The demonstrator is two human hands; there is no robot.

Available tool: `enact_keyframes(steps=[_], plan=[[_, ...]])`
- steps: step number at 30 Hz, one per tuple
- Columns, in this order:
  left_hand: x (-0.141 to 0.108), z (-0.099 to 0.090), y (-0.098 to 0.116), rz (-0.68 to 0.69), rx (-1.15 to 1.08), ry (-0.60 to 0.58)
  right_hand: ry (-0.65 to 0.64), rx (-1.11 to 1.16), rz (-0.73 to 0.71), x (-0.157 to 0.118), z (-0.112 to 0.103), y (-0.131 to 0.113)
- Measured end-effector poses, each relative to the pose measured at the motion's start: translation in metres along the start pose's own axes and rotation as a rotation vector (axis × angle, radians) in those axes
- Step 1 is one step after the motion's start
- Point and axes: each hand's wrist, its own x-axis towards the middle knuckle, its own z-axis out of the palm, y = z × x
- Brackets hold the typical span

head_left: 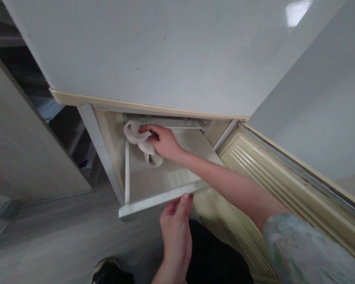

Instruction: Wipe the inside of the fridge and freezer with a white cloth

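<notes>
A pale cloth (144, 146) is bunched in my right hand (167, 142), whose fingers are closed on it. That hand reaches into a white pulled-out drawer (159, 199), near its back left corner. Folds of the cloth hang down over the drawer's left part. My left hand (176, 225) is at the drawer's front edge, right of the middle. Its thumb lies against the front and its curled fingers go beneath, partly hidden.
The drawer sits in a white fridge-like cabinet (154, 51). Its cream, ribbed door (254, 173) stands open on the right. A light panel (26, 130) and dark shelves (73, 122) are at the left. My shoe (111, 272) is on the grey floor (62, 236).
</notes>
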Motion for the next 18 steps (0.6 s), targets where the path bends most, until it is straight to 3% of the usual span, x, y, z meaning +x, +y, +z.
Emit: enact_keyframes(steps=[2, 4, 9, 14, 18], plan=[[-0.001, -0.002, -0.001, -0.003, 0.003, 0.014, -0.265, -0.298, -0.016, 0.018, 0.024, 0.023], [-0.002, -0.003, -0.003, -0.004, -0.009, 0.022, -0.419, -0.539, 0.021, 0.029, 0.044, 0.045], [-0.001, -0.01, -0.01, -0.037, 0.023, 0.01, -0.494, -0.888, 0.149, 0.052, 0.074, 0.082], [0.002, -0.015, -0.015, -0.046, 0.068, -0.008, -0.607, -0.958, 0.091, 0.059, 0.079, 0.081], [0.001, -0.015, -0.013, 0.006, 0.075, -0.009, -0.729, -0.807, 0.083, 0.024, 0.071, 0.062]])
